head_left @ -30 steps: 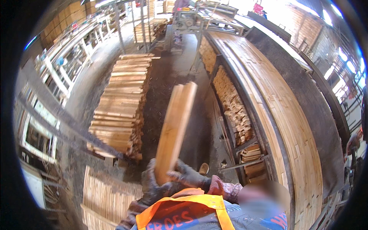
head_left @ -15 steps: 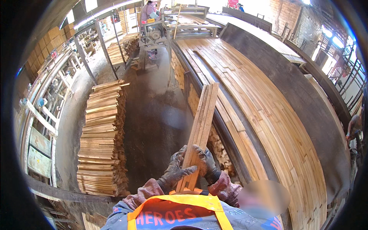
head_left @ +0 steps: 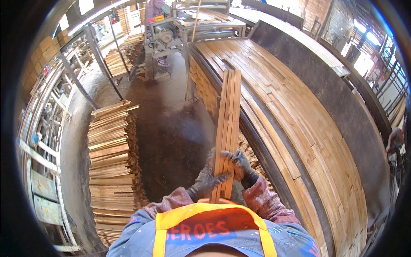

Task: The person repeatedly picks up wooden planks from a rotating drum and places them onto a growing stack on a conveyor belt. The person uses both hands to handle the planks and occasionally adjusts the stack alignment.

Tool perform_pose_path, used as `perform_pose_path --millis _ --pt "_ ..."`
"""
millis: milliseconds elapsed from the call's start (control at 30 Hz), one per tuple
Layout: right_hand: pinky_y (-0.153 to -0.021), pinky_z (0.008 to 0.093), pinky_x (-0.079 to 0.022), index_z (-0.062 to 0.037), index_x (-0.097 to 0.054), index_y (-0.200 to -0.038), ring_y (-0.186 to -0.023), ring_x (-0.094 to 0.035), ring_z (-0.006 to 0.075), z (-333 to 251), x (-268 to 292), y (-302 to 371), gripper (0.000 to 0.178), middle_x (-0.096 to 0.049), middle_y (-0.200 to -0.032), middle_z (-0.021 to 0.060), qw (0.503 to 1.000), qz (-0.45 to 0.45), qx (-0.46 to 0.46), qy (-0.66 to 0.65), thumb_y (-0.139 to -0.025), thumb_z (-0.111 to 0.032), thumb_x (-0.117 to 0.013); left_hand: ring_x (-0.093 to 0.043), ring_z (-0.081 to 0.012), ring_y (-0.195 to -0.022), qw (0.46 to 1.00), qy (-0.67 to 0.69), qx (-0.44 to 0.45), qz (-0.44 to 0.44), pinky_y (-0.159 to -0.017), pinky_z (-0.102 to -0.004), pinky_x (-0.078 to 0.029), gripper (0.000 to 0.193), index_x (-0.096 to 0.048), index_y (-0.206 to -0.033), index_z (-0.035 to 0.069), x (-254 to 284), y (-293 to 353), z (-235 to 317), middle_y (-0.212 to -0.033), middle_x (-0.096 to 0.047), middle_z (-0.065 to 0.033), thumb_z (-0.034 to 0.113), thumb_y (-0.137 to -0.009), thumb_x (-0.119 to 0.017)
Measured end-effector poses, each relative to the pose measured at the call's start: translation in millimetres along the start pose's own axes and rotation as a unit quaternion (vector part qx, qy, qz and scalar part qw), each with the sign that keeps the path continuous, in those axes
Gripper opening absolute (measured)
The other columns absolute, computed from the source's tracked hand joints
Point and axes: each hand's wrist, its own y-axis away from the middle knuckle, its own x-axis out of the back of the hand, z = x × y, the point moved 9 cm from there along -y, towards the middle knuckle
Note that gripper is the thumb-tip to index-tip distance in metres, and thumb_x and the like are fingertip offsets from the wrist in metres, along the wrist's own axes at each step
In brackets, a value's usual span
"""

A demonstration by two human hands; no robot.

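Observation:
Several narrow wooden slats (head_left: 229, 111), pressed together in one bundle, stand out in front of my chest with their far ends raised. My left hand (head_left: 206, 179), in a dark dirty work glove, is closed around the bundle's left side. On the opposite side, my gloved right hand (head_left: 242, 165) grips the same slats, with its fingers over their upper face. The lower ends reach down to my orange apron (head_left: 201, 209). Just right of the bundle is a long dark-edged worktable (head_left: 261, 158) covered with rows of slats (head_left: 295, 115).
On the left, a tall stack of slats (head_left: 109, 158) stands beside the dark floor (head_left: 167, 141). A machine with a motor (head_left: 164, 36) is at the far end, where a person in a patterned sleeve (head_left: 154, 9) stands. Metal frames (head_left: 45, 156) line the left side.
The slat bundle has turned more upright, its far end moving up and slightly left. Both hands have risen a little with it, still holding on. The view has shifted slightly.

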Motion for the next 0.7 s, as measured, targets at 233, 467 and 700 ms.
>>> perform_pose_path --millis 233,467,700 --pt "-0.099 0.0471 -0.058 -0.0054 -0.053 -0.144 -0.125 -0.063 0.0259 -36.8 35.0 -114.5 0.06 -0.058 -0.144 0.0125 0.988 -0.137 0.072 0.025 -0.099 -0.044 -0.066 -0.043 -0.0194 -0.139 0.992 0.08 -0.009 -0.097 -0.119 -0.0395 -0.035 0.086 -0.028 -0.16 0.01 41.9 -134.8 -27.5 -0.15 -0.046 -0.0075 0.022 -0.091 -0.079" --pt "-0.09 0.0385 -0.059 -0.0027 -0.059 -0.133 -0.105 -0.068 0.0231 -108.2 71.4 -226.2 0.048 -0.067 -0.122 0.0107 0.996 -0.049 0.058 0.049 -0.098 -0.035 -0.069 -0.045 -0.0182 -0.136 0.962 0.244 0.051 -0.112 -0.116 -0.0383 -0.038 0.087 -0.03 -0.159 0.01 56.1 -258.9 -33.6 -0.147 -0.046 -0.006 0.022 -0.089 -0.081" --pt "-0.073 0.0332 -0.055 -0.0017 -0.071 -0.114 -0.082 -0.065 0.0137 -233.9 189.4 -331.8 0.038 -0.071 -0.091 0.002 0.921 0.183 0.089 0.333 -0.085 -0.022 -0.085 -0.058 -0.0199 -0.124 0.997 0.061 0.023 0.046 -0.104 -0.0378 -0.052 0.091 -0.022 -0.165 0.015 113.9 -379.6 -80.3 -0.146 -0.05 -0.01 0.011 -0.093 -0.078"
